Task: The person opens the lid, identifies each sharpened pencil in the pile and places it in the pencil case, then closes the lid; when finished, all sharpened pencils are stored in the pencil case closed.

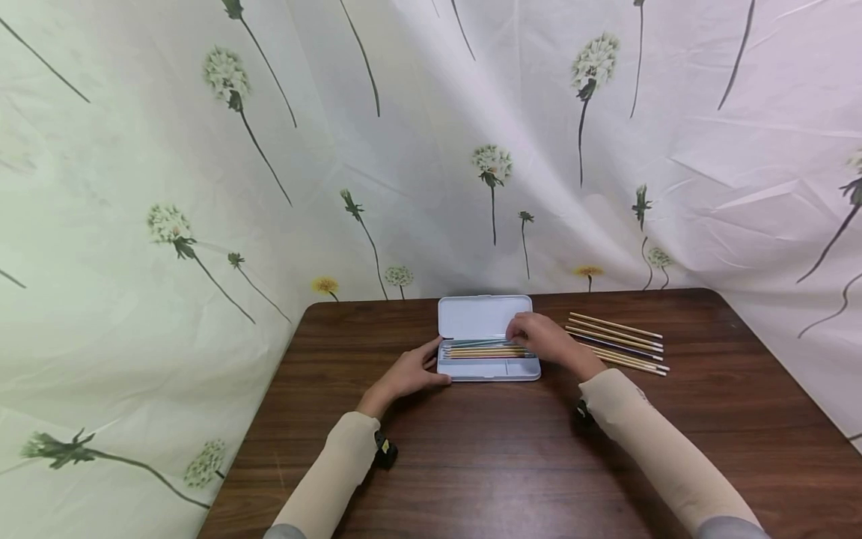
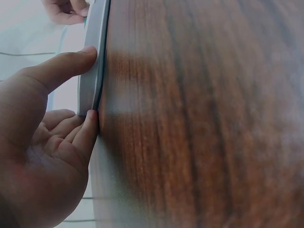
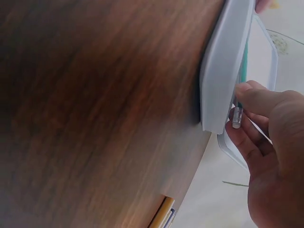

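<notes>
A white pencil case lies on the table with its lid raised at the back. Inside rests a row of pencils, mostly tan ones. My left hand holds the case at its left end, its thumb against the front wall and the other fingers around the side. Over the right end of the case, my right hand pinches a green pencil close to its eraser end, between thumb and fingers. The green pencil's far end is hidden in the right wrist view.
Several loose pencils, mostly tan with white ends, lie on the dark wooden table to the right of the case. A floral cloth hangs right behind the table's back edge.
</notes>
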Action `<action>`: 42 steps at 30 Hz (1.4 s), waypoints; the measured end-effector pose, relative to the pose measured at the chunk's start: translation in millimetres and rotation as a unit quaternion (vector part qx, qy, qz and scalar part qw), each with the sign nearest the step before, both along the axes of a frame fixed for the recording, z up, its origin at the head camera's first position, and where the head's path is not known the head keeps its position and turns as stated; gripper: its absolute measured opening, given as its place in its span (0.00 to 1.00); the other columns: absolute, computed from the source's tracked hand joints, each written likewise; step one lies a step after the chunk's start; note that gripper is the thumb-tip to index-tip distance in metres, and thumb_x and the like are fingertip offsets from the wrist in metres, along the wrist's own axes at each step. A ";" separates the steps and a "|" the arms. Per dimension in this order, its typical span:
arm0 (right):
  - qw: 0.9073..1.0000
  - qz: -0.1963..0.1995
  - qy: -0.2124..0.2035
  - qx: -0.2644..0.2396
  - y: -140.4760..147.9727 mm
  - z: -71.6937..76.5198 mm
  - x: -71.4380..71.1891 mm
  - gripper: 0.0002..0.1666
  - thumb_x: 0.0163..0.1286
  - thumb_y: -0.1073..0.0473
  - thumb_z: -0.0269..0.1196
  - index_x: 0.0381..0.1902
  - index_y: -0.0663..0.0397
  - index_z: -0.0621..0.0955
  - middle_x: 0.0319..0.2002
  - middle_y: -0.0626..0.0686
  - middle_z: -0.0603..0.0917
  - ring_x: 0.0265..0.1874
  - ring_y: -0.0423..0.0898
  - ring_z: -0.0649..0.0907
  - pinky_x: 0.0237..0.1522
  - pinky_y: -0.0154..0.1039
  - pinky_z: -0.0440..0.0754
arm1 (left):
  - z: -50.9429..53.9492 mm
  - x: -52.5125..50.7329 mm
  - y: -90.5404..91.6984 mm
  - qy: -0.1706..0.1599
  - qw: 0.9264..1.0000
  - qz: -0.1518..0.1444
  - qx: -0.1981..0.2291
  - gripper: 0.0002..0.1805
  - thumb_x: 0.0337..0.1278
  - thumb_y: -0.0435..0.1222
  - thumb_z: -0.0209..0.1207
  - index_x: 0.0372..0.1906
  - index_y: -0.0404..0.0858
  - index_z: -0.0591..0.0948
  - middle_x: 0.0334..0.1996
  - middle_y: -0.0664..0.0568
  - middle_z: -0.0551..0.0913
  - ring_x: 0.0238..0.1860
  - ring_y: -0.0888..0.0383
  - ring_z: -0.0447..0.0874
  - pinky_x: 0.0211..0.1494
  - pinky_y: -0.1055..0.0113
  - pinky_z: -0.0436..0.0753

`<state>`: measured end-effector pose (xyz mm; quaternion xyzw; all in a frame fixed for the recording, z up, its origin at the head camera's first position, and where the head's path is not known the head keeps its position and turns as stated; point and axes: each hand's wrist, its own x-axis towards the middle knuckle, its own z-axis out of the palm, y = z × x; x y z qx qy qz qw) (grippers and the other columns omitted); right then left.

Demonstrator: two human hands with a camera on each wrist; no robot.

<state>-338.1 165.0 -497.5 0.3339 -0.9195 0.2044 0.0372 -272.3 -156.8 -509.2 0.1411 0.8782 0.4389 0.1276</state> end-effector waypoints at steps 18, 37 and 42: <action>0.994 0.014 0.096 0.046 -0.8 -7.4 8.0 0.07 0.69 0.68 0.72 0.35 0.50 0.92 0.40 0.49 0.84 0.42 0.47 0.84 0.44 0.46 0.88 | -0.8 -0.5 -0.5 0.004 1.000 -0.003 -0.005 0.53 0.63 0.42 0.75 0.86 0.42 0.58 0.84 0.42 0.61 0.77 0.43 0.73 0.78 0.51 0.77; 0.998 -0.002 0.036 -0.056 50.3 29.2 8.1 0.04 0.69 0.68 0.73 0.39 0.56 0.92 0.37 0.50 0.91 0.34 0.42 0.85 0.38 0.43 0.86 | 0.5 1.6 0.6 -0.001 1.000 0.000 0.001 0.52 0.63 0.41 0.75 0.86 0.44 0.58 0.84 0.43 0.62 0.78 0.44 0.73 0.79 0.51 0.76; 0.997 -0.012 0.040 -0.059 81.8 41.3 14.9 0.04 0.69 0.66 0.73 0.39 0.54 0.93 0.38 0.49 0.92 0.37 0.44 0.88 0.39 0.45 0.87 | -0.9 0.3 0.3 0.000 1.000 0.002 -0.001 0.53 0.62 0.40 0.75 0.86 0.44 0.58 0.84 0.43 0.62 0.78 0.44 0.73 0.79 0.52 0.76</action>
